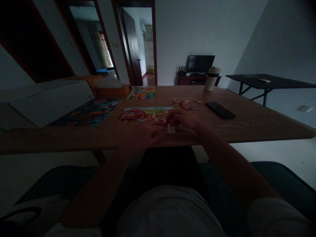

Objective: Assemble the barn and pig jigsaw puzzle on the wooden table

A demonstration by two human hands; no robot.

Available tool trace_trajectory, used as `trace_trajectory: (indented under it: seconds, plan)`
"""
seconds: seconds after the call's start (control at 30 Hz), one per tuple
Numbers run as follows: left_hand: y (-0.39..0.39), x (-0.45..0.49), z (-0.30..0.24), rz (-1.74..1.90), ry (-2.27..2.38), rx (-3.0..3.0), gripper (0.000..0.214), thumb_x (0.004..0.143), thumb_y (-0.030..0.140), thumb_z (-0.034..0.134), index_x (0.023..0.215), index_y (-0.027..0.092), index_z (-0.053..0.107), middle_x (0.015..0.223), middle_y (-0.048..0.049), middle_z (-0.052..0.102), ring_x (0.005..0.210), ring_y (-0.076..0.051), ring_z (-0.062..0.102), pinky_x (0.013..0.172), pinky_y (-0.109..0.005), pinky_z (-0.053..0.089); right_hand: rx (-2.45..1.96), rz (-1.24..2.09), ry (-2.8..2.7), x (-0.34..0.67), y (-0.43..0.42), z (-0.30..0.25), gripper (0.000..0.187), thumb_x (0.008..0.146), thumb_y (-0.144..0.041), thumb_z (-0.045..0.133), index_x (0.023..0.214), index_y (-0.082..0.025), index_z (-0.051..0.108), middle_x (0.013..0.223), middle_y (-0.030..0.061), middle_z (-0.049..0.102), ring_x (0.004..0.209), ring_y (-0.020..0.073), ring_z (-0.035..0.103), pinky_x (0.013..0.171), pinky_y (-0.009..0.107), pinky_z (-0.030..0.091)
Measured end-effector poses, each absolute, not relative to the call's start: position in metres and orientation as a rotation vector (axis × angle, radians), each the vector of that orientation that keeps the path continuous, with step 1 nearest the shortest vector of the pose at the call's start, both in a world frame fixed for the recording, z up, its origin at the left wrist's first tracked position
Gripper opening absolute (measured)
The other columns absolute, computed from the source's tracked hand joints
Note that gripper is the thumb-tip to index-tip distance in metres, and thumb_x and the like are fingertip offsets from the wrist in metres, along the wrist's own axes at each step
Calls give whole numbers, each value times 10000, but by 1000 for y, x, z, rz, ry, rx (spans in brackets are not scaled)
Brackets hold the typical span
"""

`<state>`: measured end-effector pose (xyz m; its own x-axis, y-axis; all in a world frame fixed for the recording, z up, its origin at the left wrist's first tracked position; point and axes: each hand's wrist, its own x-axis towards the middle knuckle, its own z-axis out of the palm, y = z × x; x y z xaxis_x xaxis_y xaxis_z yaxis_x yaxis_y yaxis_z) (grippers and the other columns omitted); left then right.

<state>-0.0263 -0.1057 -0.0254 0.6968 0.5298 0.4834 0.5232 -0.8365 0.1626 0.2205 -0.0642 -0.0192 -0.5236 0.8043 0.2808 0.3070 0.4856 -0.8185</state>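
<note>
A partly assembled jigsaw puzzle (133,115) with a red barn and green fields lies on the wooden table in front of me. My right hand (184,119) is at its lower right edge, fingers bent down and pressed together around a puzzle piece that they mostly hide. A pale, blurred puzzle piece (170,129) shows just below those fingertips. My left hand (145,132) is by the puzzle's lower edge, smeared by motion and dim, so its grip is unclear. Several loose puzzle pieces (187,105) lie beyond my right hand.
A black phone (220,110) lies to the right on the table (256,123), with a tumbler (212,79) near the far edge. Two colourful picture sheets, one dark (89,112) and one lighter (142,93), lie left. An open box (111,90) stands at the back left.
</note>
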Motion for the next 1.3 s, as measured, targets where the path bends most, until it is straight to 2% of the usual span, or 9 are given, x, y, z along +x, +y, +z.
trace_trajectory:
  seconds: [0.07, 0.13, 0.23, 0.33, 0.5, 0.73, 0.93, 1.13, 1.3]
  plan:
    - [-108, -25, -30, 683, 884, 2879, 281, 965, 391, 640, 1172, 222, 729, 1369, -69, 653, 1306, -277, 558, 1133, -476, 410, -988, 904, -2124, 226, -64, -22, 201, 829, -210, 493, 810, -188, 693, 814, 36, 666, 737, 169, 592, 682, 288, 483]
    - [-111, -23, -32, 612, 926, 2828, 351, 971, 430, 625, 1247, 227, 701, 1432, -72, 610, 1329, -277, 541, 1144, -465, 400, -1047, 789, -2264, 233, -68, -25, 173, 807, -179, 548, 886, -193, 702, 873, 37, 678, 784, 179, 612, 737, 301, 498]
    - [-114, -22, -33, 590, 1041, 2769, 445, 991, 492, 569, 1352, 243, 644, 1440, -76, 601, 1318, -279, 542, 1136, -471, 403, -1046, 494, -2400, 246, -81, -30, 289, 829, -175, 618, 1099, -220, 713, 1109, 71, 681, 1001, 221, 636, 917, 364, 500]
    - [-117, -20, -34, 490, 1145, 2836, 487, 990, 553, 535, 1388, 287, 625, 1451, -61, 586, 1322, -322, 513, 1126, -530, 384, -1028, 300, -2361, 255, -97, -34, 287, 920, -280, 615, 1183, -246, 724, 1285, 98, 618, 1190, 249, 592, 1063, 414, 441]
    - [-122, -14, -34, 383, 1194, 2908, 518, 1014, 591, 456, 1433, 317, 589, 1543, -40, 492, 1382, -355, 427, 1154, -577, 314, -1111, 306, -2391, 253, -110, -37, 378, 935, -399, 634, 1280, -260, 708, 1271, 103, 630, 1093, 242, 641, 980, 389, 496]
    - [-120, -11, -35, 298, 1251, 2895, 556, 1005, 641, 423, 1475, 365, 531, 1593, -55, 432, 1489, -372, 287, 1150, -639, 266, -1269, 277, -2346, 251, -108, -37, 326, 898, -404, 672, 1160, -219, 728, 1125, 101, 649, 853, 196, 637, 790, 333, 511]
    - [-122, -10, -37, 389, 1273, 2906, 540, 1004, 635, 425, 1440, 352, 573, 1575, -46, 460, 1484, -367, 301, 1174, -604, 251, -1258, 261, -2353, 252, -109, -39, 323, 902, -410, 664, 1150, -207, 707, 1082, 95, 632, 832, 190, 623, 786, 332, 499]
    - [-124, -8, -36, 420, 1288, 2907, 527, 1018, 599, 428, 1443, 323, 571, 1562, -59, 476, 1461, -365, 341, 1165, -601, 272, -1251, 256, -2345, 249, -109, -37, 302, 978, -457, 569, 1072, -210, 716, 1045, 89, 634, 844, 189, 621, 800, 335, 492]
    - [-124, -8, -36, 373, 1292, 2912, 532, 1020, 613, 409, 1450, 342, 563, 1588, -47, 443, 1478, -360, 314, 1173, -599, 258, -1262, 220, -2350, 249, -109, -39, 277, 951, -439, 617, 1101, -226, 712, 1047, 79, 625, 846, 184, 620, 790, 323, 489]
